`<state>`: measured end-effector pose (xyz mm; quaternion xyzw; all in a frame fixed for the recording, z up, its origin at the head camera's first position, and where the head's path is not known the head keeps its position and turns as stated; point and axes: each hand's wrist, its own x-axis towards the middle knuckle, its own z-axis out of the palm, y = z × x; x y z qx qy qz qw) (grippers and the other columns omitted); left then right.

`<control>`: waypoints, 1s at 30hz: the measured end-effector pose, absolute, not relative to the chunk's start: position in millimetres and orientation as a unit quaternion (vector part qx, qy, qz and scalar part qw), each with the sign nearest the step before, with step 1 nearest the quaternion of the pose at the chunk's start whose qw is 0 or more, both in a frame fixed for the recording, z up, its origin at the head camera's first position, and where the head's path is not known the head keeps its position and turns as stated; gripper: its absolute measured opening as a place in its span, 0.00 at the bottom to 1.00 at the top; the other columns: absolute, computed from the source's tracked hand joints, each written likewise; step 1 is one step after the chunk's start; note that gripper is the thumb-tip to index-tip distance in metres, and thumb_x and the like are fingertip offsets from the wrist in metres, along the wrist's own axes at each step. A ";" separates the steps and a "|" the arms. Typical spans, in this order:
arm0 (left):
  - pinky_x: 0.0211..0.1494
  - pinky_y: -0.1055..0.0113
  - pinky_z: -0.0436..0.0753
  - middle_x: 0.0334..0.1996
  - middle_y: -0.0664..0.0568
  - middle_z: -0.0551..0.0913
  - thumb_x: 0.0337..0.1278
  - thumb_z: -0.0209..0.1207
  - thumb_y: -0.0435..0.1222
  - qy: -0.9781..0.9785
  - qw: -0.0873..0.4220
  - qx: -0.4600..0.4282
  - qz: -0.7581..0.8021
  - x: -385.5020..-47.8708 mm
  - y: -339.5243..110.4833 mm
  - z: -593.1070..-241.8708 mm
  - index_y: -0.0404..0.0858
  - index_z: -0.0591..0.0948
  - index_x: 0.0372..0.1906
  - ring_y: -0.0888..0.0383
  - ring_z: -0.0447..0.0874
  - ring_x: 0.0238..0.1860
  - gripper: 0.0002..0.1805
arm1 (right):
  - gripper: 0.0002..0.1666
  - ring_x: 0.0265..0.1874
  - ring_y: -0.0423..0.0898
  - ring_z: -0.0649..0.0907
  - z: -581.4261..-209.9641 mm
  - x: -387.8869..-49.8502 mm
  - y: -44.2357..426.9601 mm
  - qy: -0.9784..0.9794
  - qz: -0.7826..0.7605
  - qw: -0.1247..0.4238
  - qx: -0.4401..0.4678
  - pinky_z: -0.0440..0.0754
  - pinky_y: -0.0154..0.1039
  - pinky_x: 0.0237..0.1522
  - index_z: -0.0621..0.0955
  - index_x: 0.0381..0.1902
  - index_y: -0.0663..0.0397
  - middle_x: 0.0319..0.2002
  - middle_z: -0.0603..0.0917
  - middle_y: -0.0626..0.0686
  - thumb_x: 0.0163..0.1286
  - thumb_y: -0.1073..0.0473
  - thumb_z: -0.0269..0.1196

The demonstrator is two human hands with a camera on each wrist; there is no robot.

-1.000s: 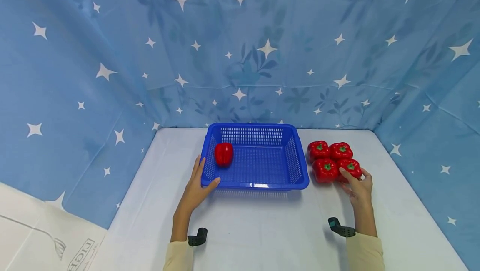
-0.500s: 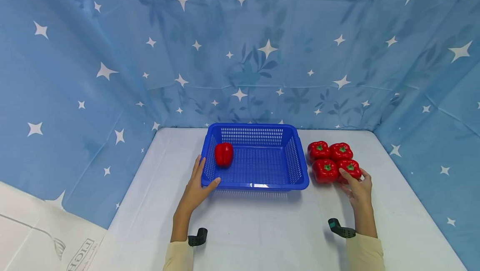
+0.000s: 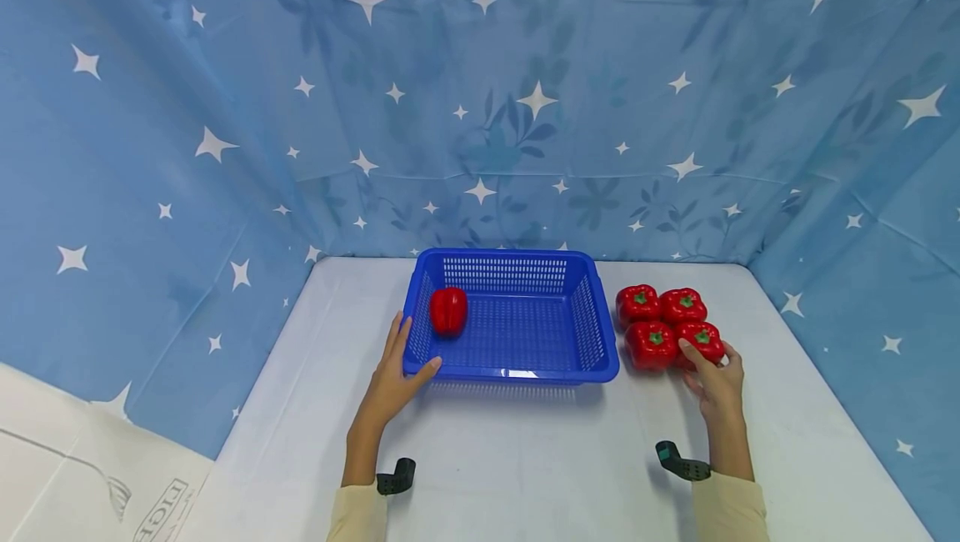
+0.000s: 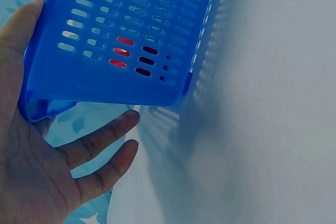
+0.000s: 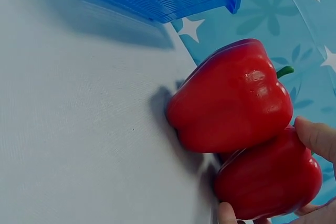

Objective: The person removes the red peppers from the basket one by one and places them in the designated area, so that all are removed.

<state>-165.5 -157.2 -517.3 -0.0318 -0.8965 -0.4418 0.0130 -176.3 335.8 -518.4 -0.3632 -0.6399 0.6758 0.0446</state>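
Observation:
A blue plastic basket (image 3: 517, 338) with slotted walls stands on the table; one red bell pepper (image 3: 448, 312) lies inside at its left. My left hand (image 3: 392, 379) rests against the basket's front left corner, fingers fairly straight along the left side and thumb at the front rim. In the left wrist view, two fingers hang clear below the rim. To the right of the basket, several red bell peppers stand close together, stems up. My right hand (image 3: 716, 379) grips the front right bell pepper (image 3: 697, 342), thumb near its top and fingertips around its lower side in the right wrist view.
Beside the gripped pepper stands another bell pepper (image 3: 651, 345), touching it. Two more, a left one (image 3: 637, 306) and a right one (image 3: 682, 305), stand behind. A blue star-patterned curtain (image 3: 495, 108) encloses the white table (image 3: 510, 459) at the back and sides.
Hardly anything differs. The head view has shifted very slightly; both hands, the basket and the peppers keep their places.

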 end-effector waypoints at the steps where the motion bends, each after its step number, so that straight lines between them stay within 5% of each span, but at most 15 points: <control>1: 0.69 0.34 0.60 0.80 0.59 0.36 0.54 0.57 0.66 -0.897 0.013 -0.032 -0.441 -165.7 -157.2 -517.2 0.57 0.44 0.79 0.41 0.43 0.79 0.53 | 0.67 0.78 0.55 0.54 -518.3 -176.1 335.7 -0.640 0.675 0.044 -0.364 0.71 0.46 0.63 0.39 0.79 0.36 0.80 0.41 0.53 0.56 0.35 0.69; 14: 0.70 0.34 0.59 0.80 0.59 0.35 0.55 0.58 0.64 -0.897 0.015 -0.036 -0.440 -165.9 -157.4 -517.8 0.54 0.45 0.79 0.41 0.43 0.79 0.53 | 0.70 0.78 0.55 0.54 -515.0 -172.1 339.4 -0.633 0.676 0.047 -0.375 0.69 0.49 0.67 0.41 0.79 0.32 0.79 0.42 0.56 0.49 0.29 0.69; 30: 0.68 0.34 0.60 0.80 0.60 0.36 0.53 0.58 0.65 -0.896 0.017 -0.031 -0.442 -166.1 -157.2 -518.6 0.56 0.45 0.79 0.41 0.44 0.79 0.53 | 0.61 0.77 0.59 0.50 -498.5 -168.6 336.0 -0.696 0.606 0.089 -0.375 0.63 0.58 0.72 0.43 0.79 0.39 0.78 0.44 0.60 0.59 0.34 0.66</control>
